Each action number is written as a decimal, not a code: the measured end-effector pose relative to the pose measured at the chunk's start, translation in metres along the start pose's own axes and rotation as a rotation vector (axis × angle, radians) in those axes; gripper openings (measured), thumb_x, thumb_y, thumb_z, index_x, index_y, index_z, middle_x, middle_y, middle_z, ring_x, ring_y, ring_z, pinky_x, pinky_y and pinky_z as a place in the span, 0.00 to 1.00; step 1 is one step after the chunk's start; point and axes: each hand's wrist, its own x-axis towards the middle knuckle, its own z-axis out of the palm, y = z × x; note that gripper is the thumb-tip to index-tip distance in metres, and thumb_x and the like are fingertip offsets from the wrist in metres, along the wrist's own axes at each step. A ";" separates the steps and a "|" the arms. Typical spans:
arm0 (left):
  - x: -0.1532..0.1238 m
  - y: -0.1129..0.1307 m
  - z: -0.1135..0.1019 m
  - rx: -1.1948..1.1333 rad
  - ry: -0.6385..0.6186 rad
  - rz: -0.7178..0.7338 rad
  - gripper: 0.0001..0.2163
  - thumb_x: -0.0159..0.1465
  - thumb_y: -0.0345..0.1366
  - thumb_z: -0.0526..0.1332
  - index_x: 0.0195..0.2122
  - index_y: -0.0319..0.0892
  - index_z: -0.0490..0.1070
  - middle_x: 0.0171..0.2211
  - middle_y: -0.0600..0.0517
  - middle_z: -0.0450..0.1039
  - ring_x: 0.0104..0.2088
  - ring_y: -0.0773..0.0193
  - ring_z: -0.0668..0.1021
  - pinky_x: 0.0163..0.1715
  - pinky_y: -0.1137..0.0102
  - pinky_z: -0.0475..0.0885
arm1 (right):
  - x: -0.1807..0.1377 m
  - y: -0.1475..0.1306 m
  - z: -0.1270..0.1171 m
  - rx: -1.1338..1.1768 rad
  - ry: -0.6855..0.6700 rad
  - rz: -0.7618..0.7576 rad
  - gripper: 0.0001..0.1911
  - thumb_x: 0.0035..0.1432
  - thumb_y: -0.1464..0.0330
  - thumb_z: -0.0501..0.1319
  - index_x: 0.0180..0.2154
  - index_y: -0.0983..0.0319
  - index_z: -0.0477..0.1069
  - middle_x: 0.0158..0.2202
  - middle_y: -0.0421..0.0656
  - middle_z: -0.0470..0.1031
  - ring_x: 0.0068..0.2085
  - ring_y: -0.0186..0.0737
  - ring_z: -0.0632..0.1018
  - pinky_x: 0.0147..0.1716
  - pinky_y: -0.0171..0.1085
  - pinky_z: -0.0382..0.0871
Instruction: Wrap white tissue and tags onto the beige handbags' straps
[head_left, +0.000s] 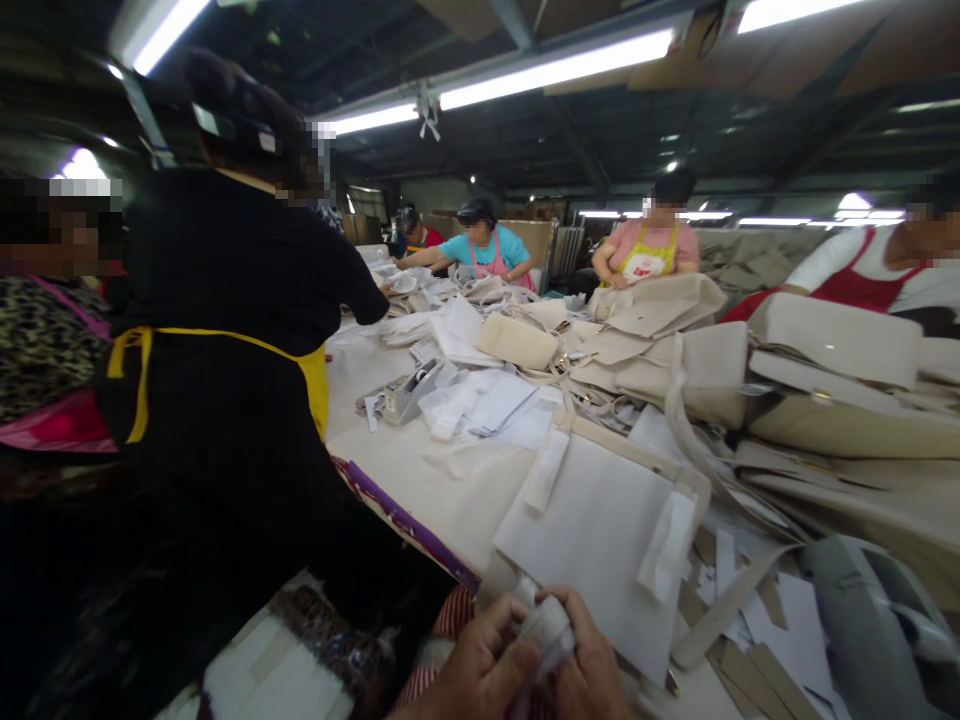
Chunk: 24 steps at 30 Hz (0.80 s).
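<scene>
Low in the view, near the table's front edge, my left hand (491, 655) and my right hand (589, 660) meet around a crumpled piece of thin white wrapping (546, 628). Fingers of both hands are closed on it; whatever may lie inside the wrapping is hidden. Just beyond them lies a beige bag (652, 450) with a large white sheet (589, 535) over it. Two folded strips of white wrapping, a left strip (547, 468) and a right strip (666, 545), rest on that sheet.
A tape dispenser (412, 392) stands beside white papers (502, 405). Beige bags (832, 400) are heaped on the right, above a grey machine-like object (874, 620) and card scraps (757, 680). A person in black (225, 260) stands close on the left; several co-workers sit across the table (442, 495).
</scene>
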 end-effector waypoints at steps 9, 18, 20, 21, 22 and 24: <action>0.004 0.009 -0.003 -0.005 -0.003 -0.096 0.15 0.58 0.47 0.60 0.31 0.37 0.66 0.26 0.55 0.65 0.26 0.72 0.66 0.28 0.78 0.63 | 0.001 -0.006 -0.008 -0.191 -0.060 -0.111 0.22 0.49 0.69 0.52 0.48 0.60 0.66 0.39 0.46 0.76 0.39 0.44 0.77 0.38 0.37 0.67; -0.001 -0.008 -0.008 0.031 -0.129 -0.147 0.26 0.54 0.55 0.59 0.41 0.34 0.70 0.30 0.49 0.68 0.29 0.67 0.68 0.28 0.75 0.62 | -0.003 -0.010 -0.001 0.094 -0.166 0.105 0.14 0.49 0.71 0.46 0.35 0.61 0.67 0.29 0.41 0.74 0.33 0.39 0.75 0.32 0.33 0.68; -0.003 -0.001 -0.009 0.026 -0.116 -0.189 0.25 0.55 0.54 0.59 0.40 0.34 0.70 0.28 0.51 0.67 0.26 0.70 0.66 0.27 0.76 0.61 | -0.003 -0.014 -0.002 0.064 -0.190 0.074 0.19 0.47 0.73 0.46 0.40 0.61 0.67 0.32 0.42 0.75 0.36 0.39 0.75 0.35 0.33 0.68; -0.002 0.005 -0.009 0.040 -0.111 -0.216 0.23 0.55 0.53 0.59 0.39 0.35 0.70 0.27 0.51 0.67 0.25 0.71 0.65 0.25 0.77 0.60 | -0.002 -0.015 -0.005 -0.038 -0.187 0.013 0.23 0.45 0.74 0.47 0.44 0.61 0.66 0.35 0.43 0.75 0.38 0.40 0.75 0.37 0.34 0.67; -0.002 0.011 -0.010 0.066 -0.111 -0.246 0.22 0.56 0.52 0.59 0.37 0.35 0.71 0.26 0.53 0.66 0.24 0.72 0.64 0.24 0.78 0.59 | 0.000 -0.016 -0.008 -0.178 -0.190 -0.070 0.27 0.43 0.74 0.48 0.48 0.61 0.65 0.38 0.44 0.76 0.39 0.41 0.75 0.38 0.35 0.67; 0.001 0.021 -0.012 0.139 -0.126 -0.310 0.20 0.56 0.52 0.59 0.33 0.36 0.72 0.23 0.54 0.65 0.21 0.73 0.62 0.20 0.79 0.57 | 0.004 -0.017 -0.016 -0.460 -0.245 -0.242 0.28 0.43 0.75 0.51 0.49 0.59 0.65 0.38 0.45 0.76 0.38 0.43 0.76 0.36 0.36 0.66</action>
